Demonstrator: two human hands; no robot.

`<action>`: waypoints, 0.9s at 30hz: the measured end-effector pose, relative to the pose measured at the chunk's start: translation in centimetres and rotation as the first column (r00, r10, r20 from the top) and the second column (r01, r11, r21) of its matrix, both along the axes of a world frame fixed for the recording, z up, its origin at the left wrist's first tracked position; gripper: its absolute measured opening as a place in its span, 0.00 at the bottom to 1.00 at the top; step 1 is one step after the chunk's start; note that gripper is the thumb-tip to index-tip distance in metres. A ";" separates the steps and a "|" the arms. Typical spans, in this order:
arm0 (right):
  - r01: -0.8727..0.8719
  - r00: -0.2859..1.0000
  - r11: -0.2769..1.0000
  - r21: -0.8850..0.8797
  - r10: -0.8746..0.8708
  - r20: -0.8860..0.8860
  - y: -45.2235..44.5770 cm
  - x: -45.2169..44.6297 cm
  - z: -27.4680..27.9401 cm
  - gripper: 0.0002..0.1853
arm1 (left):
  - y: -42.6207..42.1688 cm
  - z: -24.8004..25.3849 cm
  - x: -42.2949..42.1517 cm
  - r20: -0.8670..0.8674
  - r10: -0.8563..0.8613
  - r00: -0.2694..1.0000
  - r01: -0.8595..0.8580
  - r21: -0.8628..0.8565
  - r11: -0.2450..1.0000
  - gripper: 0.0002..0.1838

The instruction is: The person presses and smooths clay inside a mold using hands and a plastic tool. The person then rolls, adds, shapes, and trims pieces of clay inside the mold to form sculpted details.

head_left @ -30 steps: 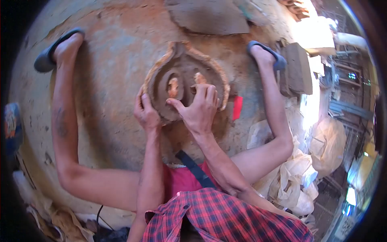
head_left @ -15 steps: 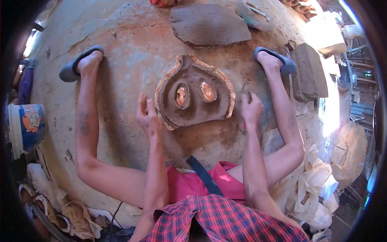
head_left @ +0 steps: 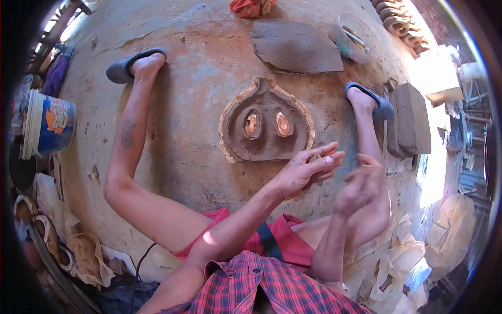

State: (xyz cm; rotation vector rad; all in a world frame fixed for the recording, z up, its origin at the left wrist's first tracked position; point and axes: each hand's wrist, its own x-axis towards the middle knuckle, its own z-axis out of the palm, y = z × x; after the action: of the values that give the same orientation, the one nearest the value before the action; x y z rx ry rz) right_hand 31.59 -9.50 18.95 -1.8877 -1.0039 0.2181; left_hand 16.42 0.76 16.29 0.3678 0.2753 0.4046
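A mould with a rough orange rim (head_left: 226, 111) lies on the floor, lined with dark clay and with two oval openings around orange bumps. My left hand (head_left: 306, 172) is off the mould, just beyond its lower right edge, fingers stretched out to the right. Close to it on the right, my right hand (head_left: 361, 183) is raised and blurred by motion, so its fingers are hard to make out. Neither hand touches the mould.
A flat dark clay slab (head_left: 295, 46) lies beyond the mould, beside a clear bowl (head_left: 351, 39) holding a tool. Clay blocks (head_left: 410, 120) stand at the right. A blue and white bucket (head_left: 49, 123) is at the left, crumpled plastic (head_left: 392, 256) at the lower right.
Both hands have left the mould. My left hand has crossed to the right, beside my right hand. The view has shifted, showing more of the floor and bucket at the left.
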 end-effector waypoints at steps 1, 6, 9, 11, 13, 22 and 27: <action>0.053 0.998 0.998 -0.016 -0.054 -0.040 0.1 0.7 -0.3 0.40 | -0.5 -0.1 0.2 0.006 0.014 1.000 -0.014 -0.002 1.000 0.37; -0.313 0.895 0.937 0.154 0.345 -0.283 4.2 -6.1 1.6 0.57 | -2.2 1.7 2.3 -0.021 0.071 0.997 -0.072 -0.033 0.997 0.40; -0.411 0.847 0.902 0.133 0.432 -0.310 3.3 -8.9 1.0 0.55 | -2.0 1.8 2.7 -0.094 0.441 0.893 -0.450 -0.107 0.887 0.41; -0.407 0.885 0.909 0.088 0.416 -0.208 2.9 -9.3 0.8 0.54 | -2.8 1.5 2.5 -0.011 0.382 0.924 -0.379 0.108 0.919 0.42; -0.353 0.924 0.934 0.062 0.358 -0.134 3.5 -7.6 1.3 0.54 | -3.0 1.3 2.4 0.068 0.308 0.949 -0.313 0.332 0.890 0.44; -0.264 0.934 0.961 0.078 0.275 -0.227 0.4 -4.8 1.6 0.49 | -2.9 2.3 5.2 0.125 0.245 0.961 -0.272 0.575 0.772 0.55; -0.217 0.910 0.962 0.166 0.261 -0.322 -1.2 -3.1 -0.2 0.45 | -1.8 1.8 8.1 0.253 0.349 0.902 -0.422 0.687 0.592 0.60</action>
State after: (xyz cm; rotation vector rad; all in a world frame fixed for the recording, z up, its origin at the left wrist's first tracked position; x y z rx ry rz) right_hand 28.52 -10.71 18.76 -1.5404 -0.9807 0.5932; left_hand 24.51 -1.00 18.11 1.0985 0.0822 0.9775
